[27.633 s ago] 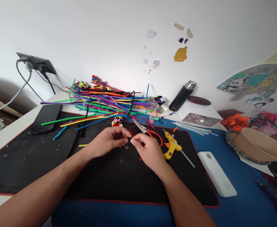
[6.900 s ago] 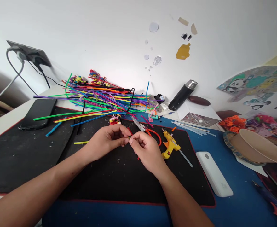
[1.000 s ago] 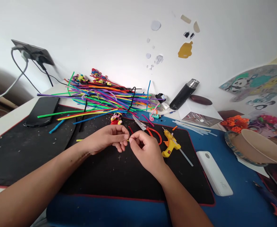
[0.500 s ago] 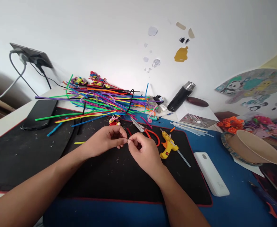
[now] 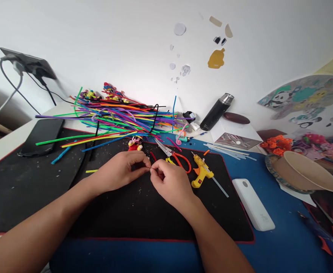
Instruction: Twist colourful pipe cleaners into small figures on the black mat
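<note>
My left hand (image 5: 126,168) and my right hand (image 5: 170,180) meet fingertip to fingertip over the black mat (image 5: 143,220). Both pinch at the same spot; whatever lies between the fingers is too small to make out. Just behind my left hand sits a small pipe-cleaner figure (image 5: 135,144) in red, yellow and pink. Scissors with orange handles (image 5: 183,161) lie beyond my right hand, partly covering a yellow piece. To their right is a yellow glue gun (image 5: 202,172) with a clear stick in its back.
A heap of coloured pipe cleaners (image 5: 121,117) spreads along the wall. A phone (image 5: 42,136) lies at left. At right are a black flask (image 5: 216,113), glue sticks (image 5: 231,151), a white power bank (image 5: 253,204) and a beige bowl (image 5: 308,170).
The view has shifted slightly, so the scene sits a little higher and further left. My hands stay pinched together, with the right fingers curled slightly differently.
</note>
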A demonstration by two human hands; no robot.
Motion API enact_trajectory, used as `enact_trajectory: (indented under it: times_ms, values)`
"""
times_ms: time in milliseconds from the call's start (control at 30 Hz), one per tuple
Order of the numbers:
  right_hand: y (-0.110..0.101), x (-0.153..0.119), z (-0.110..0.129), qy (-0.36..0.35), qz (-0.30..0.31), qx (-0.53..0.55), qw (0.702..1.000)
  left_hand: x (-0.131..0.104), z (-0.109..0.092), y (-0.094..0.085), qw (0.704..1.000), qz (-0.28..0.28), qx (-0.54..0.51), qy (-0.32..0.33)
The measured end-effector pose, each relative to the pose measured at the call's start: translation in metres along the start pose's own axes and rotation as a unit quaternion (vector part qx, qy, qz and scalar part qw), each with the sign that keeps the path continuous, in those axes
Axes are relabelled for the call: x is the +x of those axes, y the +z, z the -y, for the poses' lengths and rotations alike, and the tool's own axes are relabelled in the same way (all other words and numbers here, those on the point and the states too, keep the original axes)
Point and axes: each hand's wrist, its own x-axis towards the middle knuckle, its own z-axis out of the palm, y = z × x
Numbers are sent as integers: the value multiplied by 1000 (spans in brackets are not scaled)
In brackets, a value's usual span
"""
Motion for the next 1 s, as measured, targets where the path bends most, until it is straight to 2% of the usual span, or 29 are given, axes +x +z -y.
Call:
enact_trajectory:
  times_ms: [133, 267, 433, 533, 733, 1000]
  values:
    - [0, 0, 1, 5, 7, 0, 1000, 0, -1, 1, 1000, 16, 1, -16]
    - [-2, 1, 2, 22, 11, 42, 999, 1, -1, 0, 992, 20, -90, -88]
    - [-8, 3, 3, 54, 24, 97, 994, 3, 0, -4, 964, 33, -220, -144]
    - [-11, 5, 4, 75, 35, 138, 987, 4, 0, -6, 946, 28, -284, -154]
    - [-12, 5, 5, 90, 41, 188, 977, 7, -2, -5, 924, 25, -339, -174]
    - [-12, 5, 5, 86, 35, 191, 977, 7, -2, 1, 915, 5, -355, -193]
